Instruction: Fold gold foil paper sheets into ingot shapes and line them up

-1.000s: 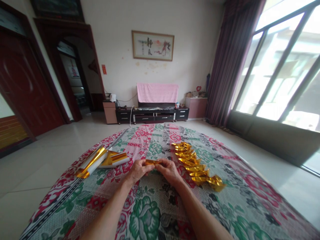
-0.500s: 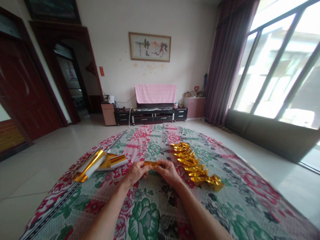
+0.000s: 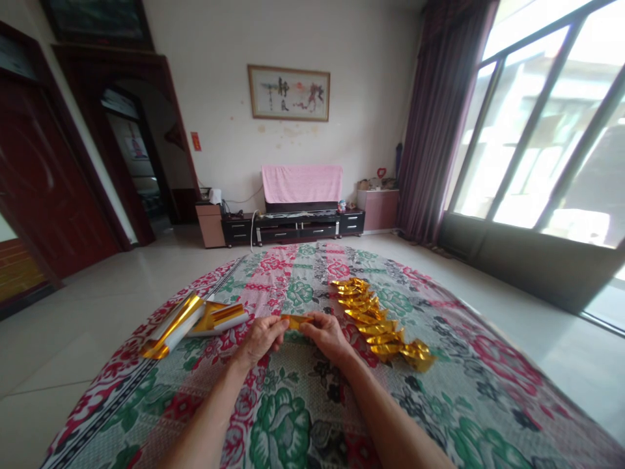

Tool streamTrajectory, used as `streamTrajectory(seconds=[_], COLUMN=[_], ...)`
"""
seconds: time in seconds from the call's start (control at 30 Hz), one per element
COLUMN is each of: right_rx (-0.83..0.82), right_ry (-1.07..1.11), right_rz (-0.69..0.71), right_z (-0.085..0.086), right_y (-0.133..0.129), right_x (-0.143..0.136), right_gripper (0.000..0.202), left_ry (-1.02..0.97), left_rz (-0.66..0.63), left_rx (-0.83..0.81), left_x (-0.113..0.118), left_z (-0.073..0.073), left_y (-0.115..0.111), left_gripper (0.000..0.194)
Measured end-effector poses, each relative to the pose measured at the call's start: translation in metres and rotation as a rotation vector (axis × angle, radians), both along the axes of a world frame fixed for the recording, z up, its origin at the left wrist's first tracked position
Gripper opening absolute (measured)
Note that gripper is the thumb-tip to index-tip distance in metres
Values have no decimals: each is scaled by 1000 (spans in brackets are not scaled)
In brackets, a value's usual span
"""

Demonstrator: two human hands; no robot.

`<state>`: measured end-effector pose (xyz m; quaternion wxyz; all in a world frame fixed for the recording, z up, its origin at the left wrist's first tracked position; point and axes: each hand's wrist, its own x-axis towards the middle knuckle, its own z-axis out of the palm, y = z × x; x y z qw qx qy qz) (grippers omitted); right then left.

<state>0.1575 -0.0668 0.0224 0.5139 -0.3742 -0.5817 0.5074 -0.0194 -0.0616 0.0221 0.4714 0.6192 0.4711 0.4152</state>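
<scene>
Between my two hands is a small folded piece of gold foil paper (image 3: 295, 322), held just above the flowered cloth. My left hand (image 3: 263, 339) pinches its left end, and my right hand (image 3: 326, 333) pinches its right end. To the right of my right hand lies a row of folded gold foil pieces (image 3: 374, 319), several of them, overlapping. On the left rest rolled gold foil sheets (image 3: 176, 326) with white backs, and beside them another curled stack of foil sheets (image 3: 223, 317).
The flowered cloth (image 3: 288, 423) covers a round table. Beyond it stands a low black TV cabinet (image 3: 278, 233) with a pink towel (image 3: 303, 184) over the screen. A purple curtain (image 3: 430, 130) and large windows are on the right, a dark red door (image 3: 53, 156) on the left.
The left hand's fingers have shifted toward the foil's end, and more of the gold surface shows between the hands. The view has turned slightly.
</scene>
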Motion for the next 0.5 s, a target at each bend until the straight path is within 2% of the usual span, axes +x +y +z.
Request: streamTrajectory(seconds=[0.2, 0.5], right_rx=[7, 47], right_ry=[-10, -3], right_rz=[-43, -18], right_z=[-4, -2], right_y=[2, 1], right_x=[4, -1], right_gripper=[21, 15], left_ry=[-74, 0], left_rz=[20, -48], left_rx=[-47, 8], left_x=[-1, 1], left_z=[5, 1], left_y=[-4, 0], left_gripper=[50, 42])
